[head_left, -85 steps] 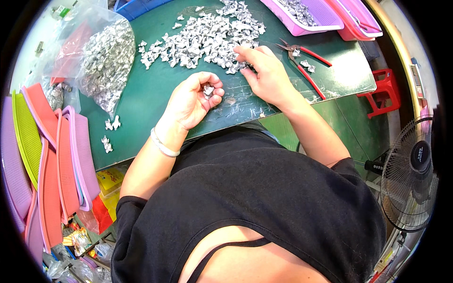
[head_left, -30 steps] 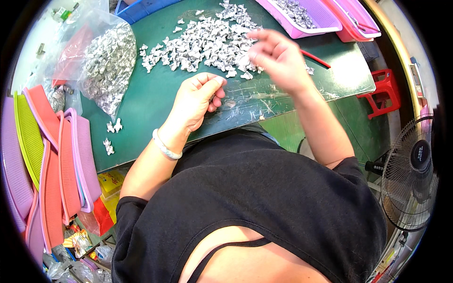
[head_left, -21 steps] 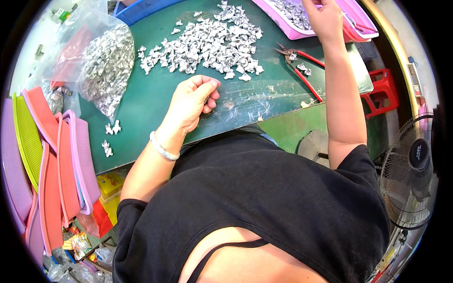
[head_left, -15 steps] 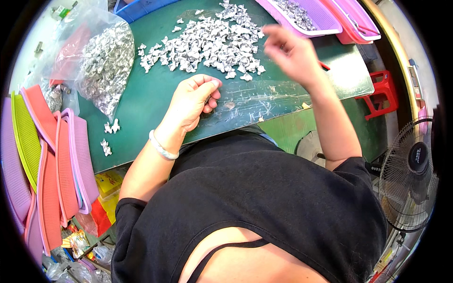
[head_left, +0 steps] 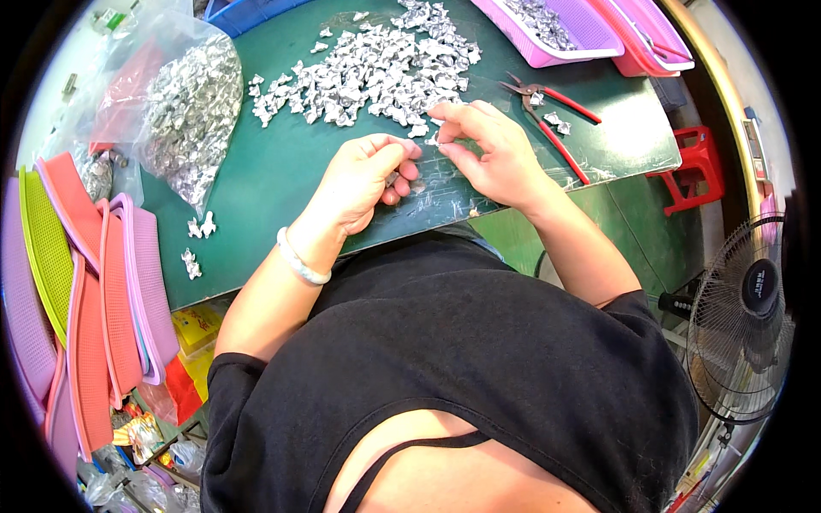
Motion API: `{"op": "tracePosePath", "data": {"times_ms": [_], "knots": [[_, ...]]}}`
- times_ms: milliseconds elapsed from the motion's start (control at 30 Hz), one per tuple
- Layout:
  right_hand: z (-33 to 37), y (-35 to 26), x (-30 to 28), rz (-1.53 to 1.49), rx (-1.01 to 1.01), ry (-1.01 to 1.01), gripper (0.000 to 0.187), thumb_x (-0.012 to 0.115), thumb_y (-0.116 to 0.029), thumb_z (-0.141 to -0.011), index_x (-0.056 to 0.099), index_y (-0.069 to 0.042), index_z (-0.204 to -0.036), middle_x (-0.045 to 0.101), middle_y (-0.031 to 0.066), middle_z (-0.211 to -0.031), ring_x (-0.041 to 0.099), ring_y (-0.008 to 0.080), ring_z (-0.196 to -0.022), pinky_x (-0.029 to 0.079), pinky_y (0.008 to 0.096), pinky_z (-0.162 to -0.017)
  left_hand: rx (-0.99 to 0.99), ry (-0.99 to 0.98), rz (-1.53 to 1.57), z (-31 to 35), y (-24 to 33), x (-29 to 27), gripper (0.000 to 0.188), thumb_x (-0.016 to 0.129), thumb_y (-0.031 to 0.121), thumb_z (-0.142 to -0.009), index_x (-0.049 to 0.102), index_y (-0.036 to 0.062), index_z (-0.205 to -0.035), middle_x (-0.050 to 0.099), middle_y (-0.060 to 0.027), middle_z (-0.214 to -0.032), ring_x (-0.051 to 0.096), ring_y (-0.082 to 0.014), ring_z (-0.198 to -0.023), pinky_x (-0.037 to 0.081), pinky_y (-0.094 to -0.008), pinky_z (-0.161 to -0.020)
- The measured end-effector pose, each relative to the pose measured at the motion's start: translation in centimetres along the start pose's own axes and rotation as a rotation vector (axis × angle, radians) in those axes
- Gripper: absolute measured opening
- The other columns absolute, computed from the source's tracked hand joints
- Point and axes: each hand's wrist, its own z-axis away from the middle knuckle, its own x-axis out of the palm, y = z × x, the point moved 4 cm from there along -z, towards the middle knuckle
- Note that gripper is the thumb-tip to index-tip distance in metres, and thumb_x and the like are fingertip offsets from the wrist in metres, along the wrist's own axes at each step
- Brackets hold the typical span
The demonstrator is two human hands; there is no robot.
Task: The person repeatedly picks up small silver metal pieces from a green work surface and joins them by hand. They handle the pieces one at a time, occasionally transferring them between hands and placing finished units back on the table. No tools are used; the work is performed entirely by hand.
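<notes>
A heap of small silver metal castings (head_left: 368, 73) lies spread over the green table (head_left: 265, 184). Just below the heap, my left hand (head_left: 363, 179) is closed, thumb over curled fingers. A bit of grey metal shows between those fingers, too hidden to make out. Beside it on the right, my right hand (head_left: 496, 158) has its thumb and fingertips pinched at a small silver casting (head_left: 433, 139) near the heap's lower edge. To the right of this hand lie red-handled pliers (head_left: 556, 137), jaws apart, with a few castings next to them.
A clear bag full of castings (head_left: 192, 111) stands at the left, with loose castings (head_left: 201, 227) below it. Stacked plastic baskets (head_left: 120, 299) crowd the left edge. A purple basket (head_left: 556, 51) holds metal parts at the far right. A black fan (head_left: 740, 316) and red stool (head_left: 693, 171) are off the table.
My right hand has come left and down to the heap's lower edge beside my left hand, uncovering the pliers. My left hand has shifted slightly right, still closed.
</notes>
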Motion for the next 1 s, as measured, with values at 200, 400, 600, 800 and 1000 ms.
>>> {"op": "tracePosePath", "data": {"times_ms": [200, 400, 600, 800, 1000], "knots": [[0.0, -0.9, 0.2, -0.163, -0.041, 0.039, 0.041, 0.062, 0.001, -0.068, 0.054, -0.007, -0.108, 0.059, 0.0039, -0.076, 0.055, 0.0217, -0.074, 0.045, 0.0313, -0.066, 0.013, -0.021, 0.018, 0.0, 0.1, 0.2, 0.016, 0.051, 0.017, -0.086, 0.058, 0.0038, -0.082, 0.055, -0.0008, -0.064, 0.047, -0.0065, -0.05, 0.034, -0.018, -0.043], [0.7, 0.3, 0.8, -0.491, 0.233, 0.036, 0.036, 0.058, 0.003, -0.077, 0.051, -0.004, -0.112, 0.057, 0.0027, -0.077, 0.054, 0.0099, -0.073, 0.044, 0.0229, -0.068, -0.012, -0.048, 0.072, 0.0, -0.2, -0.4, 0.017, 0.052, 0.018, -0.086, 0.057, 0.0034, -0.081, 0.054, -0.0008, -0.063, 0.047, -0.006, -0.05, 0.035, -0.017, -0.043], [1.1, 1.1, 1.5, -0.678, 0.353, 0.001, 0.036, 0.056, 0.002, -0.079, 0.048, -0.001, -0.114, 0.057, 0.002, -0.078, 0.053, 0.007, -0.074, 0.044, 0.022, -0.069, 0.008, -0.072, 0.102, 0.2, -0.2, -0.2, 0.012, 0.055, 0.015, -0.085, 0.057, 0.0029, -0.084, 0.056, -0.0018, -0.067, 0.049, -0.0065, -0.053, 0.038, -0.0168, -0.045], [1.0, 1.0, 1.5, -0.689, 0.347, 0.048, 0.037, 0.056, 0.004, -0.078, 0.048, -0.002, -0.113, 0.059, 0.0032, -0.08, 0.055, 0.0084, -0.077, 0.045, 0.0228, -0.072, 0.074, -0.052, 0.08, 0.4, 0.0, -0.2, 0.012, 0.056, 0.011, -0.084, 0.056, 0.0015, -0.092, 0.058, -0.0039, -0.075, 0.054, -0.0082, -0.061, 0.043, -0.0182, -0.053], [1.3, 2.2, 0.2, -0.456, 0.312, 0.124, 0.037, 0.056, 0.004, -0.077, 0.05, -0.004, -0.112, 0.061, 0.0047, -0.083, 0.057, 0.0102, -0.076, 0.045, 0.0233, -0.072, 0.099, -0.05, 0.07, 0.3, -0.1, -0.3, 0.013, 0.055, 0.009, -0.084, 0.056, 0.0012, -0.094, 0.059, -0.0048, -0.079, 0.054, -0.0082, -0.064, 0.043, -0.0188, -0.055]]}}
